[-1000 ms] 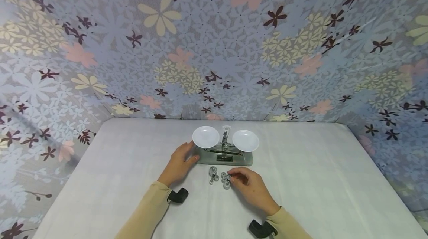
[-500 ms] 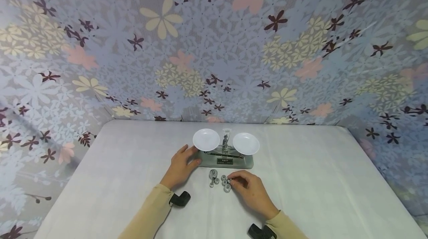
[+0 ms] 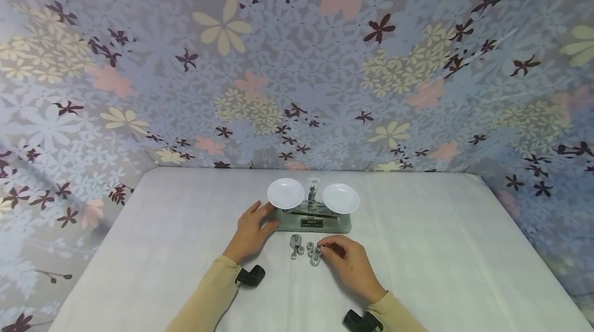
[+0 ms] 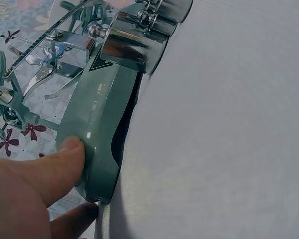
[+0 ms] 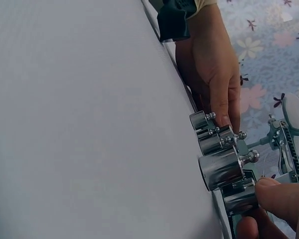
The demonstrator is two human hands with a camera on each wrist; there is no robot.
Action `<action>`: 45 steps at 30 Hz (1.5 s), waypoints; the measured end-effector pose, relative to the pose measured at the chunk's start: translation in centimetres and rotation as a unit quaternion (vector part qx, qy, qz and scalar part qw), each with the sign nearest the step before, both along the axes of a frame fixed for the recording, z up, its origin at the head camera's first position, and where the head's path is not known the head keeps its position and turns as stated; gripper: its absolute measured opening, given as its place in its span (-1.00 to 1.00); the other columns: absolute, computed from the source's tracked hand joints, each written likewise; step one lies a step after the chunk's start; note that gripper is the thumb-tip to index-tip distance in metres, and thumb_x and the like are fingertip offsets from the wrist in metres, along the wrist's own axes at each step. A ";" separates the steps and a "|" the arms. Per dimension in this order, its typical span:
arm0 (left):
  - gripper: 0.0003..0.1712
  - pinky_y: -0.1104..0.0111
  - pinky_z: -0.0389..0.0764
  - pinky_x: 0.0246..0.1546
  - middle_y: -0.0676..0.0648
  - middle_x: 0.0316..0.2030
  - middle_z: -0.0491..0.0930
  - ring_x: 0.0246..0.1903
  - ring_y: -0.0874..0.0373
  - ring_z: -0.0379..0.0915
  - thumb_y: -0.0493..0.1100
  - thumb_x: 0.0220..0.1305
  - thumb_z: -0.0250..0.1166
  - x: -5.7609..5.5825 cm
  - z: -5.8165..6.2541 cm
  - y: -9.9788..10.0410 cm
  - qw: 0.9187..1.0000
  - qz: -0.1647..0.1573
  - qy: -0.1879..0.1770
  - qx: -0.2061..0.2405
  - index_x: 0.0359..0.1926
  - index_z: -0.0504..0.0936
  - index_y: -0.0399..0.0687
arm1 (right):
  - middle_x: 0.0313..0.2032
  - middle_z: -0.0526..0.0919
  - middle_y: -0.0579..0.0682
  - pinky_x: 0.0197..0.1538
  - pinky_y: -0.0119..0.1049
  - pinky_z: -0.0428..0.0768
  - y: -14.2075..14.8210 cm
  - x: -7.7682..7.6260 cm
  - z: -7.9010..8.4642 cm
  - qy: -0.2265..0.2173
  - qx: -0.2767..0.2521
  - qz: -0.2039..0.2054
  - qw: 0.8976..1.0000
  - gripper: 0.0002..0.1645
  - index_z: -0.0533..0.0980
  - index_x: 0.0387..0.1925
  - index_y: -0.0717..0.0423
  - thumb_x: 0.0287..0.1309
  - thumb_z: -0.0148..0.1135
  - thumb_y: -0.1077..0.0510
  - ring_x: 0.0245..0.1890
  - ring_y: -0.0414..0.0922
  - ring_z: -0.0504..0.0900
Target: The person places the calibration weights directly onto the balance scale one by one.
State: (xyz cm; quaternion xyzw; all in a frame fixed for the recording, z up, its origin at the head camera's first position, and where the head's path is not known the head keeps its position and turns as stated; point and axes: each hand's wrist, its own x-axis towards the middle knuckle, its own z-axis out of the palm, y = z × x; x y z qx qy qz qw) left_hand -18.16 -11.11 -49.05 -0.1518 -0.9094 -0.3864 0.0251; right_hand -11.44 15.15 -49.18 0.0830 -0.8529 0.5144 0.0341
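Handling of metal weights before a pan balance. The balance (image 3: 327, 223) stands upright on the white tabletop (image 3: 427, 249), with a left pan (image 3: 285, 194) and a right pan (image 3: 341, 198) above its green base (image 4: 97, 119). The left hand (image 3: 250, 232) clasps the left end of the base, the thumb on its surface and the other fingers beyond it. Just in front of the balance, knobbed weights stand in two close groups: a left group (image 3: 296, 242), which includes a large piece, and a right group (image 3: 312, 253). The right hand (image 3: 348, 265) is at the outer side of the right group, thumb and forefinger pinching one weight (image 5: 239, 199); whether this weight touches the tabletop or is slightly raised cannot be told. As to progress, setting up appears done: the balance has both pans on and the weights lie within reach. Neither pan carries a weight, so loading seems not yet begun; whether the grouping is complete cannot be judged.
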 end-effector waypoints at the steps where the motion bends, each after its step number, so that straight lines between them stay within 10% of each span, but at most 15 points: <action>1: -0.42 -0.37 0.01 0.35 -0.20 0.34 0.45 0.43 -0.35 0.08 -0.08 0.39 0.28 0.0 0.0 0.0 1.000 0.001 -0.002 0.001 0.37 0.47 -0.16 | -0.31 0.68 -0.27 -0.22 -0.38 0.56 0.0 0.0 0.0 0.001 -0.001 -0.002 1.000 -0.82 0.71 -0.20 -0.08 0.20 0.40 0.25 -0.32 -0.27 0.57; 45: -0.43 -0.30 -0.03 0.40 -0.20 0.37 0.40 0.45 -0.35 0.04 -0.10 0.43 0.23 0.2 0.3 0.1 1.000 -0.012 0.007 -0.001 0.37 0.45 -0.22 | -0.25 0.72 -0.11 -0.28 -0.43 0.51 -0.7 -0.2 7.0 0.162 -0.033 -0.019 0.986 -0.80 0.71 -0.18 0.04 0.20 0.37 0.34 -0.33 -0.20 0.54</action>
